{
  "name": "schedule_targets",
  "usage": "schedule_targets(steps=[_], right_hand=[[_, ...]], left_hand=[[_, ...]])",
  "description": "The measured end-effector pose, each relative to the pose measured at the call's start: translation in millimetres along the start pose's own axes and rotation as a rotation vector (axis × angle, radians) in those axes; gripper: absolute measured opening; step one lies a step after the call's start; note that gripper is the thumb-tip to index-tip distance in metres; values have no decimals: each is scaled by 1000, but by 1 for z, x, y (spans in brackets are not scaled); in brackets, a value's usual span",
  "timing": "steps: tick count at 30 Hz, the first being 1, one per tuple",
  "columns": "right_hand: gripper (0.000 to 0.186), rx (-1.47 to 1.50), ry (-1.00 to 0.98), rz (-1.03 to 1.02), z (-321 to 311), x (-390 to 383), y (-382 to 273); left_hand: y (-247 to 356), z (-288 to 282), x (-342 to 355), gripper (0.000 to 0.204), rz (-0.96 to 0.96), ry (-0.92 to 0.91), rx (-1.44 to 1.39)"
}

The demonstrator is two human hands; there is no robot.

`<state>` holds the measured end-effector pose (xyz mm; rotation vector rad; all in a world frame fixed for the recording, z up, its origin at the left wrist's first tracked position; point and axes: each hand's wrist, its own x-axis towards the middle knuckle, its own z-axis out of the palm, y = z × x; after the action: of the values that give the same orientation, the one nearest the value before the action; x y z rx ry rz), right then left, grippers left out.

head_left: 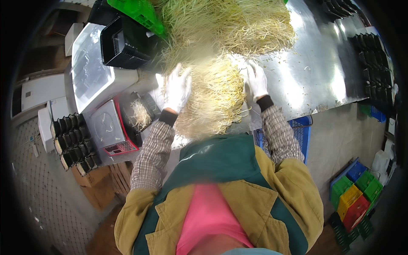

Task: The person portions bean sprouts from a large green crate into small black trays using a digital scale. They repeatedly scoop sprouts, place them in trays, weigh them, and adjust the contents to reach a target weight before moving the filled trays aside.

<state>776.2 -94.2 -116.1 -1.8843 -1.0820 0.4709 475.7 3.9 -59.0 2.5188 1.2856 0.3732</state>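
A loose pile of bean sprouts (212, 93), pale with yellow heads, lies on the metal table in front of me. My left hand (177, 90), in a white glove, rests against the pile's left side with its fingers apart. On the opposite side, my right hand (256, 80), also white-gloved, has its fingers stretched out along the pile's edge. Neither hand is closed around any sprouts. Farther back spreads a much larger heap of sprouts (255, 25). A hazy patch blurs part of the nearer pile.
To the left are a scale (108, 123) with a red edge, a clear tray (144, 108) holding some sprouts, a white tub (93, 72) and black containers (127, 44). Stacked black trays (374, 68) line the right end. A blue crate (301, 134) sits below the table (297, 85).
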Motion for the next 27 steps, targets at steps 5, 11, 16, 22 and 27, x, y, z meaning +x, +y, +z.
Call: schedule_targets(steps=[5,11,16,22,27], right_hand=[[84,-95,-364,-272,53,33,2],[119,-474,-673,-442,33,18,-18],[82,-2,-778,-298,15,12,-65],[95,-210,-731,-326,-11,39,-40],[119,-663,-556,-526,-2,26,-57]], left_hand=[[-18,45,34,63,-49,-69,185],[-56,23,19,86,42,-393,-294],[-12,-4,16,102,-32,-448,113],[-28,17,11,102,-70,-336,-32],[-17,15,27,106,-34,-389,97]])
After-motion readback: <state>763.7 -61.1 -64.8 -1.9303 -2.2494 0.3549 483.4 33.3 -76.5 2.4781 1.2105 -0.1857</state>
